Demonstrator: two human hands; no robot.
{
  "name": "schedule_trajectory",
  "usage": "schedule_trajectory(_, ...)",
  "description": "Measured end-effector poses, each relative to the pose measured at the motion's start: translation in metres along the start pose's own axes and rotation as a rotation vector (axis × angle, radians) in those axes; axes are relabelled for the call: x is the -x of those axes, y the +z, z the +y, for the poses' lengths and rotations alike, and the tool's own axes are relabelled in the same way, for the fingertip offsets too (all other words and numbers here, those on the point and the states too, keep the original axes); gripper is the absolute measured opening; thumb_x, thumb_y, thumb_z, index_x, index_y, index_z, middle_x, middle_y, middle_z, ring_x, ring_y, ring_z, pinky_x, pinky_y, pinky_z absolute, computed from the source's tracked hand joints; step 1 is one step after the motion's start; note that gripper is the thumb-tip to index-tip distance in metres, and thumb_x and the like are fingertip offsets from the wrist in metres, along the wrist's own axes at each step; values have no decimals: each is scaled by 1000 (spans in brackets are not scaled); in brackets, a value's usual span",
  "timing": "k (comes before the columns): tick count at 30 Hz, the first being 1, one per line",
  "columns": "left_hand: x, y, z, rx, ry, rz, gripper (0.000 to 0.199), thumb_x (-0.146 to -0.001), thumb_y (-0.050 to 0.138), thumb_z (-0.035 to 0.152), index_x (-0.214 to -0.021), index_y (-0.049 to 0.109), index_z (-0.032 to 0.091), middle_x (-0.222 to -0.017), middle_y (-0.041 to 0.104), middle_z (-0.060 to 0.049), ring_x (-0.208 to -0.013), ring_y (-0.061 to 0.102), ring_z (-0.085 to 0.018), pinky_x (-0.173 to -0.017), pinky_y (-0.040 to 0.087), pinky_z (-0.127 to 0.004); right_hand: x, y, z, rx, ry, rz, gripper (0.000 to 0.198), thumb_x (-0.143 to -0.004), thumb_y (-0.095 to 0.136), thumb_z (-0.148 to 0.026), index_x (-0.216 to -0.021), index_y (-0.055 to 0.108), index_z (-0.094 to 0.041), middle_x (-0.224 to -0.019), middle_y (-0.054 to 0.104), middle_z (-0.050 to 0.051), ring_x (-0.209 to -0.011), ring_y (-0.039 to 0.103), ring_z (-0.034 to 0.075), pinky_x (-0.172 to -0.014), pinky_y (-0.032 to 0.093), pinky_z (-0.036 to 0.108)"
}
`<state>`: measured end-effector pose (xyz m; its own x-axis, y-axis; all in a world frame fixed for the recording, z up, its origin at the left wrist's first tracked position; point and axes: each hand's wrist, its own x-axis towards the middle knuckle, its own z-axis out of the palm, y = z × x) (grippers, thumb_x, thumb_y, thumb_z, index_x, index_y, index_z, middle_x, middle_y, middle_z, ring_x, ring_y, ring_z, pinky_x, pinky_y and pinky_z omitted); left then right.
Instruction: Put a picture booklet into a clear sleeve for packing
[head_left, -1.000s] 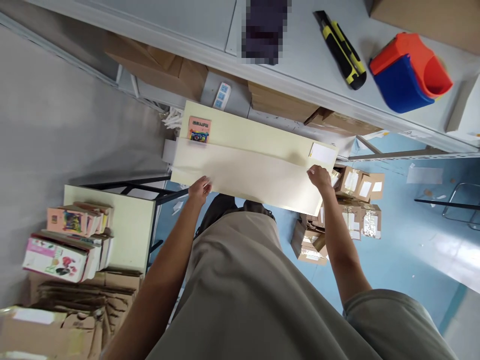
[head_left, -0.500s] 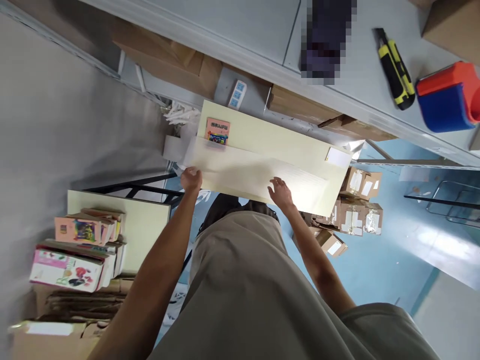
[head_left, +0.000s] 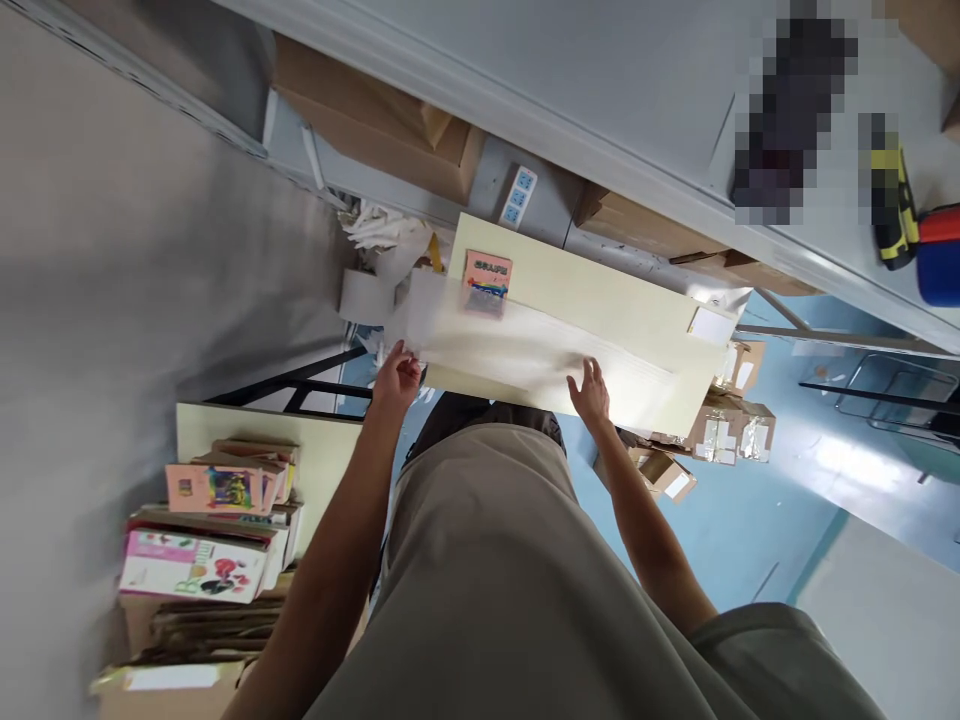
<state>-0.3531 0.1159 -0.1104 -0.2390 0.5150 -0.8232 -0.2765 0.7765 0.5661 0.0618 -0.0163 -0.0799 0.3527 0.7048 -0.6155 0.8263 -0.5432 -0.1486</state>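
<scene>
Head view | left hand point(head_left: 396, 375) pinches white sheet point(head_left: 525, 350) | right hand point(head_left: 591, 388) flat, fingers spread | booklet point(head_left: 486, 282) print apparently unreadable

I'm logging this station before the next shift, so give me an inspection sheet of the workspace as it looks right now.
Surface: cream table, small, under a grey shelf.
Job's things: long white sheet lying across the table, blurred at its left end.
Clutter: small pink booklet, white card, paper roll.
Hands: left hand grips the sheet's left end; right hand rests flat on it, fingers spread.
Cables: power strip behind the table; cord not visible.
Surroundings: stacked books, cardboard boxes, blue floor.
</scene>
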Motion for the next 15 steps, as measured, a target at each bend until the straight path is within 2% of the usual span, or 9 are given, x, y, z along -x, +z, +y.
schedule_trajectory(2,6,0,-2,191,-133,28,31,-83,74,4,-107,68,24,-85,68,2,-75,69,-8,-66,54,-11,-1,4,-4,-23,35,37,76,-115,46,-53,-181,41,-14,-190,34,27,-163,55,44,-121,60,58)
schedule_trajectory(5,13,1,-5,302,-256,37,31,-82,70,1,-104,68,23,-76,65,4,-63,63,-7,-63,54,-12,3,12,-13,-50,100,78,81,-116,42,-64,-181,40,-15,-191,30,28,-166,50,46,-124,56,61)
schedule_trajectory(7,17,2,-5,222,-275,8,24,-86,73,5,-103,71,21,-74,65,4,-59,61,-7,-59,53,-14,9,18,-19,-58,129,88,84,-116,39,-68,-182,39,-15,-192,27,29,-168,48,46,-125,54,62)
schedule_trajectory(9,19,3,-3,122,-279,-39,19,-87,78,9,-103,76,19,-79,72,2,-64,68,-8,-59,52,-14,16,23,-24,-59,148,86,86,-116,38,-68,-183,36,-13,-194,23,29,-171,43,45,-128,51,62)
schedule_trajectory(12,22,6,0,-60,-261,-147,21,-83,88,12,-101,80,18,-90,80,-3,-74,78,-13,-64,56,-18,23,29,-25,-71,220,68,91,-115,41,-67,-185,29,-11,-195,19,29,-177,33,45,-134,46,62)
schedule_trajectory(15,25,7,5,-295,-232,-253,24,-81,95,22,-100,82,18,-91,83,-5,-68,78,-16,-67,58,-25,25,29,-18,-100,338,27,97,-113,45,-68,-188,22,-11,-195,19,29,-178,31,45,-135,45,60)
